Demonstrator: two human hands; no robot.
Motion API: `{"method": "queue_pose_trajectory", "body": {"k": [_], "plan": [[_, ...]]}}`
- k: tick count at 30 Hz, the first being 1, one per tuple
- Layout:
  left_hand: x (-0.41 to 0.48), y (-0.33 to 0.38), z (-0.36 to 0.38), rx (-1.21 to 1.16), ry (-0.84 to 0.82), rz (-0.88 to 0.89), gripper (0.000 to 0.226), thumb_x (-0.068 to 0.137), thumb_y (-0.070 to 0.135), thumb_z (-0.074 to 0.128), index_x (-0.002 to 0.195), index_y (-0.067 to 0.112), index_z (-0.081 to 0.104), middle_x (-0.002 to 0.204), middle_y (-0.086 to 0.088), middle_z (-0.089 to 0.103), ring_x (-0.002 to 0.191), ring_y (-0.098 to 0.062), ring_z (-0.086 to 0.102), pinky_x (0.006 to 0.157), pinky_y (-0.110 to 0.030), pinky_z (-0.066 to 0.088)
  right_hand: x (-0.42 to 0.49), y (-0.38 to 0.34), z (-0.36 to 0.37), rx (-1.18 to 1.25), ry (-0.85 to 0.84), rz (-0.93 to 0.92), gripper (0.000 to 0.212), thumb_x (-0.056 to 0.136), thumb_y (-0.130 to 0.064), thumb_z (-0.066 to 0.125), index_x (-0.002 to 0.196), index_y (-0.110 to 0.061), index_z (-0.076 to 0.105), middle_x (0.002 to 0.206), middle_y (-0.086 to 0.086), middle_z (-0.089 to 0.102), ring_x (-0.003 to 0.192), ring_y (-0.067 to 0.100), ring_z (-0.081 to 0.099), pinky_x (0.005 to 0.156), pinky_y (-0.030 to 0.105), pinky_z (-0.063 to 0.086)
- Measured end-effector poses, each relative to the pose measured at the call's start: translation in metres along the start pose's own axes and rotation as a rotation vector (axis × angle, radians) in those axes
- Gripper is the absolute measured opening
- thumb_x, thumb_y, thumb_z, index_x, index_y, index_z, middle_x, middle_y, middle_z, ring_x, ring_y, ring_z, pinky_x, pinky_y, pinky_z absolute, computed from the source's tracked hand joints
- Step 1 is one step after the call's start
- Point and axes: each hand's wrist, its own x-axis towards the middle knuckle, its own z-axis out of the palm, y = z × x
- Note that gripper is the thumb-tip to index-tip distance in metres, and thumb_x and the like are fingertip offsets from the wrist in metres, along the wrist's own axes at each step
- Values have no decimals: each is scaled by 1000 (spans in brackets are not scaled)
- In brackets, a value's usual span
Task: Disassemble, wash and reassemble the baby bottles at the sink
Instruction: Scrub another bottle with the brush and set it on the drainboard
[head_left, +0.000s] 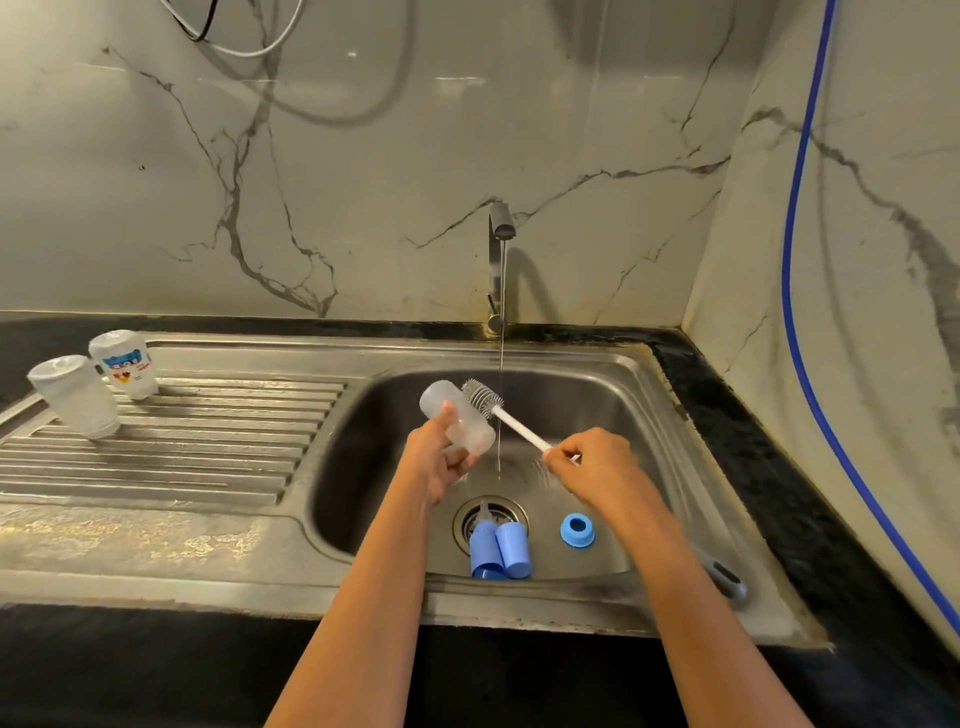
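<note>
Over sink basin (649, 415): clear bottle body (457, 415) is held tilted, base toward 10 o'clock, just left of water stream (501, 353).
Left hand (439, 460): fingers are curled round the bottle body, thumb laid on top.
Right hand (592, 462): white handle of bottle brush (483, 396) is pinched by curled fingers; bristle head is set against the bottle's outside.
Tap (500, 260): 12 o'clock, running.
Basin floor: two blue caps (498, 551) are lying at 6 o'clock on drain; blue collar ring (577, 530) at 5 o'clock.
Drainboard (208, 447), 9 o'clock: plain bottle (75, 397) and printed bottle (124, 364) are stood mouth down.
</note>
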Motion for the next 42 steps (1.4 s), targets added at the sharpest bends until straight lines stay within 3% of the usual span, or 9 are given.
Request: {"method": "queue_pose_trajectory", "body": {"k": [8, 14, 18, 22, 26, 29, 33, 36, 42], "plan": [[-6, 1, 5, 72, -288, -18, 30, 98, 32, 51, 123, 14, 50, 118, -14, 63, 97, -26, 66, 81, -36, 53, 0, 4, 0, 66, 156, -6, 31, 94, -28, 51, 75, -8, 65, 58, 3, 51, 49, 14, 40, 48, 29, 36], [8, 3, 0, -270, 11, -10, 32, 99, 34, 42, 120, 10, 47, 90, -12, 59, 72, -22, 54, 62, -31, 38, -1, -3, 3, 75, -65, -3, 29, 92, -26, 54, 83, -4, 71, 63, 8, 54, 54, 17, 43, 53, 28, 40], [4, 2, 7, -250, -41, 53, 29, 100, 34, 38, 118, 12, 45, 92, -14, 57, 70, -21, 52, 59, -31, 38, -4, -5, 7, 75, 28, -39, 29, 94, -28, 52, 74, -12, 67, 58, 2, 53, 50, 14, 43, 50, 29, 39], [-3, -2, 16, -229, -122, 81, 44, 100, 40, 33, 128, 8, 42, 95, -15, 56, 76, -21, 53, 63, -32, 43, -6, -6, 6, 89, 116, -50, 31, 97, -28, 50, 77, -10, 66, 65, 8, 58, 51, 13, 42, 51, 32, 41], [6, 2, 6, -416, 1, 104, 66, 88, 64, 49, 133, 18, 39, 112, -12, 56, 94, -25, 59, 78, -38, 51, -6, -5, 6, 119, -71, -32, 27, 96, -26, 51, 85, -14, 72, 58, 1, 55, 48, 11, 42, 51, 27, 40], [10, 5, 1, -427, 92, 152, 57, 89, 51, 58, 131, 22, 34, 108, -9, 55, 93, -24, 59, 83, -45, 48, -8, -5, 6, 166, -145, 3, 27, 95, -27, 52, 79, -19, 72, 53, -6, 52, 44, 8, 43, 48, 22, 39], [3, -2, 9, -163, -197, 214, 62, 89, 42, 60, 139, 17, 32, 111, -12, 54, 84, -18, 58, 68, -31, 50, -6, -3, 6, 127, 40, 5, 31, 98, -29, 48, 86, -11, 70, 58, -1, 53, 48, 11, 42, 47, 23, 37], [-1, -7, 15, -19, -308, 151, 59, 90, 41, 59, 139, 19, 33, 115, -13, 54, 87, -19, 58, 69, -31, 51, -4, 3, 1, 19, 113, 27, 35, 99, -31, 46, 90, -7, 69, 67, 7, 58, 54, 16, 46, 52, 29, 42], [10, -1, 4, -300, -18, 103, 56, 94, 49, 52, 135, 18, 29, 119, -18, 50, 81, -21, 57, 54, -28, 49, -4, 1, 2, 41, -32, -9, 30, 97, -28, 49, 85, -12, 71, 64, 5, 58, 54, 14, 46, 52, 29, 42]]}}
